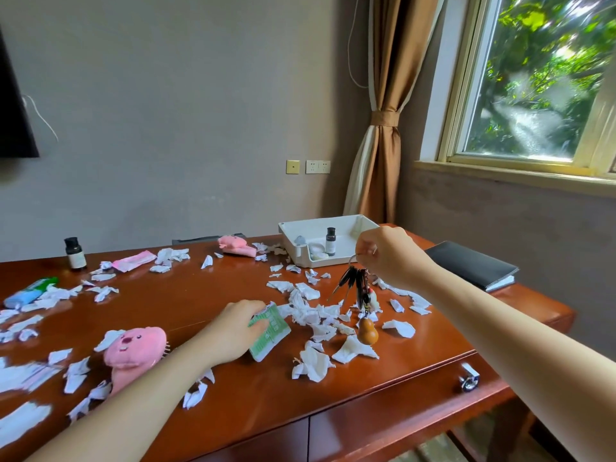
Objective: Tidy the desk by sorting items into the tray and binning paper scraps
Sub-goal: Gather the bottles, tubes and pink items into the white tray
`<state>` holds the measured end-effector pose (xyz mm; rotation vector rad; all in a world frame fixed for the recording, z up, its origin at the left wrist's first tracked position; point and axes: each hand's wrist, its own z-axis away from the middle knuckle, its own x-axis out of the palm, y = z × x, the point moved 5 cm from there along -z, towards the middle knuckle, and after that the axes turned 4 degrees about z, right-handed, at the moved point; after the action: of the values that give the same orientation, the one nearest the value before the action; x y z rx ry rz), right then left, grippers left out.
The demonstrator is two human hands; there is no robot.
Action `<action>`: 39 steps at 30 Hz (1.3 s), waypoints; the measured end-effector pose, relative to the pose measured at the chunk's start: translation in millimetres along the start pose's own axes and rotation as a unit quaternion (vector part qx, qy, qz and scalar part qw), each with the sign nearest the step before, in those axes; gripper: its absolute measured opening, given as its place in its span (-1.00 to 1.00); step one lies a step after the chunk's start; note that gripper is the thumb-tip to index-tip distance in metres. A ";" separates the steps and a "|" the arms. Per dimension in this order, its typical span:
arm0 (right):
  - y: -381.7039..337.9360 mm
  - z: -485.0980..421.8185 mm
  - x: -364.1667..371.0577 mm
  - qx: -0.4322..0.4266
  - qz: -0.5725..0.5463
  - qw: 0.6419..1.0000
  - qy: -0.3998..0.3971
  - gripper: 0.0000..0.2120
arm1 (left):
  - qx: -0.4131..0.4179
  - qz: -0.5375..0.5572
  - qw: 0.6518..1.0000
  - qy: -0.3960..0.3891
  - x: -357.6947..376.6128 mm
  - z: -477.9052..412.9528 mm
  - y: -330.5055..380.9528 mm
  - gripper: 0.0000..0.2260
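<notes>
Below right hand point(388, 253) grip, keys point(356, 285) dangling, near tray point(300, 243)

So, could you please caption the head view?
Right hand dangles keys near tray; left hand grips green packet.

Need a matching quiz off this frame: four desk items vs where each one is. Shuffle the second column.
1 key bunch
2 green packet
3 black notebook
4 blue-green tube

A lying at the right end of the desk
B gripped by the left hand
C lying at the desk's far left
D hanging from the right hand

Pairs: 1-D, 2-B, 3-A, 4-C
</notes>
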<state>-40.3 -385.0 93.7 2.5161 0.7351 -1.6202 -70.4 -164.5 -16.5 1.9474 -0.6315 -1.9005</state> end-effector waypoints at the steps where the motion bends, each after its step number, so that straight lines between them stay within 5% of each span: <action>1: 0.6 -2.0 -0.4 0.000 0.002 1.000 0.002 -0.85 | 0.002 0.018 1.000 0.013 -5.8 -0.1 4.4 -0.70; 4: 3.9 -10.9 -3.5 0.002 0.001 1.000 0.012 -0.85 | 0.018 0.065 0.997 0.042 -23.0 -11.8 14.1 -0.87; 11: 20.7 -48.4 -11.6 0.013 -0.015 0.999 0.042 -0.88 | 0.069 0.070 0.992 0.080 -56.1 -51.2 41.9 -0.82; 14: 31.3 -70.0 -12.6 0.026 -0.037 0.997 0.057 -0.87 | 0.078 0.073 0.989 0.102 -63.7 -76.9 52.5 -0.94; 30: 128.3 -196.0 40.9 0.126 -0.109 0.969 0.184 -0.91 | 0.038 0.075 0.975 0.204 -50.9 -257.1 43.0 -0.79; 39: 166.9 -238.3 104.0 0.165 -0.133 0.967 0.141 -0.82 | 0.032 0.040 0.982 0.184 -15.8 -357.7 35.5 -0.75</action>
<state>265.7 -424.1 75.5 3.0488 0.9367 -1.5897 283.6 -207.5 30.8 2.1995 -0.6534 -1.4347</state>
